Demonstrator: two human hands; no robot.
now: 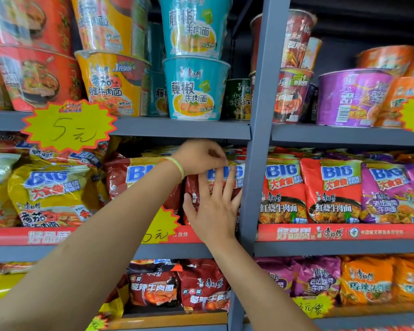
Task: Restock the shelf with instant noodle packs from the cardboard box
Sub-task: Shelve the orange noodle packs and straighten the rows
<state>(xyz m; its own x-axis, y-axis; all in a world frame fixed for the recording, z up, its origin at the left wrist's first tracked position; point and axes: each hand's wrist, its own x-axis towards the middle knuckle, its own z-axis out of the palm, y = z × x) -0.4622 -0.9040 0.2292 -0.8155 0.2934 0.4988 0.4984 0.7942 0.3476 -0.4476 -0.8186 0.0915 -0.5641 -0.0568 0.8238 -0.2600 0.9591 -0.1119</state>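
Observation:
A dark red instant noodle pack [234,174] stands upright on the middle shelf [177,250], tight against the grey upright post. My left hand [201,157] pinches the pack's top edge with curled fingers. My right hand [215,209] lies flat on the pack's front with spread, straight fingers, pressing it. Another dark red pack [120,177] stands just to its left. The cardboard box is out of view.
Yellow packs [50,194] fill the middle shelf's left side, red and purple ones [332,192] the bay to the right. Cup noodles [196,89] stand stacked on the shelf above. More packs [201,287] lie on the lower shelf. Yellow starburst price tags [67,126] hang from the shelf edges.

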